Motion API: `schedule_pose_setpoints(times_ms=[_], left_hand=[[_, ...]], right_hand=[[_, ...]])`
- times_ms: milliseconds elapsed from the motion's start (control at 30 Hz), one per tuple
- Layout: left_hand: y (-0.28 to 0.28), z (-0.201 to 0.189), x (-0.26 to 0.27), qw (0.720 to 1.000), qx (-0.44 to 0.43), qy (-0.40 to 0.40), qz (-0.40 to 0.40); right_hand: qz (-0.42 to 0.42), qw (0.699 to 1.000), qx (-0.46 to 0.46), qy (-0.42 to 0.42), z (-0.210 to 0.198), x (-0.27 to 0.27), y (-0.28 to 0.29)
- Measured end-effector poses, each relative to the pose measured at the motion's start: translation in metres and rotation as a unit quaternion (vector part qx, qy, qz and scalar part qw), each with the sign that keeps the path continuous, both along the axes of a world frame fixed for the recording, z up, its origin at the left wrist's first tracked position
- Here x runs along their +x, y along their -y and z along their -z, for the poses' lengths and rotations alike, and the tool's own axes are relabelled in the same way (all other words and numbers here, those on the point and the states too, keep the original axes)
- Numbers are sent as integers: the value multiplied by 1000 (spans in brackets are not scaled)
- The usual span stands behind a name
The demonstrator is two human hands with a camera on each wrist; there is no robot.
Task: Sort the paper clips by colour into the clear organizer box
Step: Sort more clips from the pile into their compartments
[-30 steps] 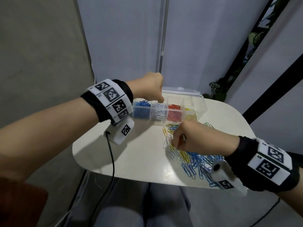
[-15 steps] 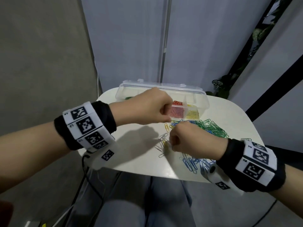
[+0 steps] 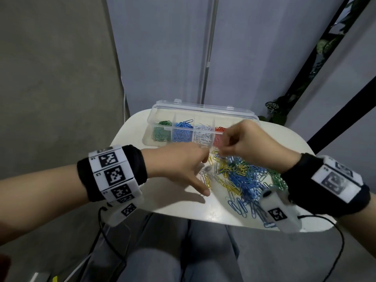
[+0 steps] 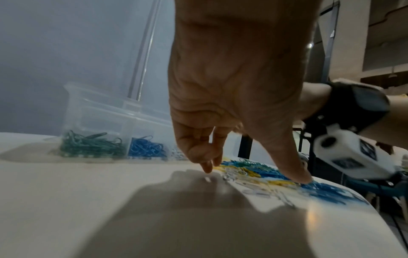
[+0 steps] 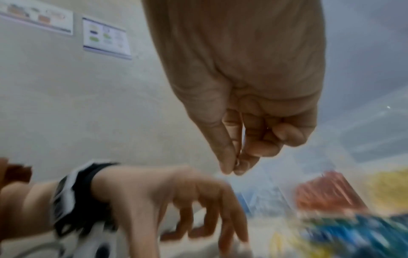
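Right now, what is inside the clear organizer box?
The clear organizer box holds green, blue, white and red clips, one colour per compartment. The right hand covers its right end.

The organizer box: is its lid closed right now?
No, the organizer box stands open, its green, blue, white and red paper clips exposed in separate compartments.

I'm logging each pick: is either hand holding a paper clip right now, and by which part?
The left hand holds nothing; its fingers reach down at the loose clip pile. The right hand pinches thumb to fingertips, but what it holds is too small and blurred to tell.
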State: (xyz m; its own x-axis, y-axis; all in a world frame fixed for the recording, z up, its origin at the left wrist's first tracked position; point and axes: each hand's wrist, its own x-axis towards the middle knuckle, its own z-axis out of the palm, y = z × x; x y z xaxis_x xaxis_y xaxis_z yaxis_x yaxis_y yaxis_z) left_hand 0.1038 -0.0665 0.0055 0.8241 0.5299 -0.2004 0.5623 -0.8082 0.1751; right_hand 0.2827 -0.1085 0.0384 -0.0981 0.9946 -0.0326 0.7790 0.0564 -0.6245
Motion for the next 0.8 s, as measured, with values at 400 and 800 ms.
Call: schedule_pose_setpoints(times_ms=[400, 800], left_hand=[[-15, 8, 2, 998, -45, 41, -21], [-17, 16, -8, 998, -11, 61, -3]], right_hand=[[126, 986, 66, -82, -20, -15, -65], [89, 991, 73, -65, -12, -3, -20]])
